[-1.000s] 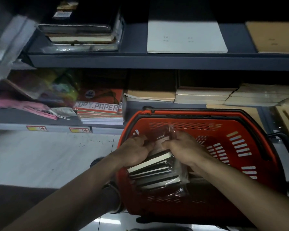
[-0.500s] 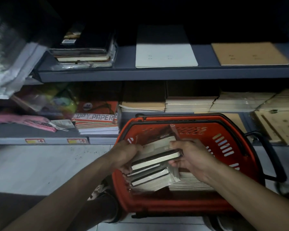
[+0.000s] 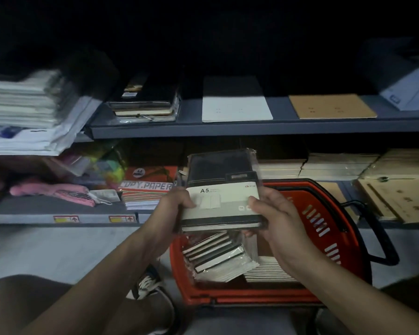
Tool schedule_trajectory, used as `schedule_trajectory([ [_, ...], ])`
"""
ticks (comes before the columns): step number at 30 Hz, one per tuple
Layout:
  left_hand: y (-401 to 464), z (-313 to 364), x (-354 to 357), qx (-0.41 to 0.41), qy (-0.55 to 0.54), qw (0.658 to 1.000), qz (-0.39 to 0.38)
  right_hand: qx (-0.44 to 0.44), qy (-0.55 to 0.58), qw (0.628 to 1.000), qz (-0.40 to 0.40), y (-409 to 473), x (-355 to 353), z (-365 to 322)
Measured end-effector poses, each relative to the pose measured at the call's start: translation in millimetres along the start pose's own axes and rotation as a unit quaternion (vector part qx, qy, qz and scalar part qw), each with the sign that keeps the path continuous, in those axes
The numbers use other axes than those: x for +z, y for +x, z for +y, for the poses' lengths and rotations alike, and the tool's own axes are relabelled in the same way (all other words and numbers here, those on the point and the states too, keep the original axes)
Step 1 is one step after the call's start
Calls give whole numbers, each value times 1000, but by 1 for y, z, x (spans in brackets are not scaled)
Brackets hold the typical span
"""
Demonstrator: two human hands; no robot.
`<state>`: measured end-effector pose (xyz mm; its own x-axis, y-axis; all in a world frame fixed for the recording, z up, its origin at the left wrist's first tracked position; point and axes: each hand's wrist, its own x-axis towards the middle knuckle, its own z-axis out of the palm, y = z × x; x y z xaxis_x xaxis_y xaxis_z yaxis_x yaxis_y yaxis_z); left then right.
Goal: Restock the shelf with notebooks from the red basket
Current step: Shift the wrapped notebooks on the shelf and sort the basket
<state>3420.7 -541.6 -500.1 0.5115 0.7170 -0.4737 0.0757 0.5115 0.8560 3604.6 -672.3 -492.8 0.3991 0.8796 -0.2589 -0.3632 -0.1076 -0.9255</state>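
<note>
Over the red basket (image 3: pixel 324 228) on the floor, both hands have a plastic-wrapped black A5 notebook (image 3: pixel 221 189) up in the air, flat, label facing up. Left hand (image 3: pixel 177 204) has its grip curled round the left edge, right hand (image 3: pixel 273 213) pinches the right edge, thumb on top. More wrapped notebooks (image 3: pixel 218 257) lie piled in the basket right below. Far side, the upper shelf (image 3: pixel 228 128) carries a black notebook stack (image 3: pixel 145 105), a white pad (image 3: pixel 236 108) and a brown pad (image 3: pixel 331 106).

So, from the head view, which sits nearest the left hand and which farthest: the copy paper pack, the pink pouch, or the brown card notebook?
From the left hand:
1. Red copy paper pack, just left.
2. Pink pouch, further left.
3. Brown card notebook, upper shelf, right.
</note>
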Motion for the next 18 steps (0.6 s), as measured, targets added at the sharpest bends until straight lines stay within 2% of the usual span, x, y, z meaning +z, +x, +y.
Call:
schedule_trajectory([
  [8,-21,33,-13,159,-31,986,29,-74,-13,996,-50,-3,34,-18],
  [18,-11,79,-35,224,-13,972,64,-127,-39,988,-84,34,73,-44],
])
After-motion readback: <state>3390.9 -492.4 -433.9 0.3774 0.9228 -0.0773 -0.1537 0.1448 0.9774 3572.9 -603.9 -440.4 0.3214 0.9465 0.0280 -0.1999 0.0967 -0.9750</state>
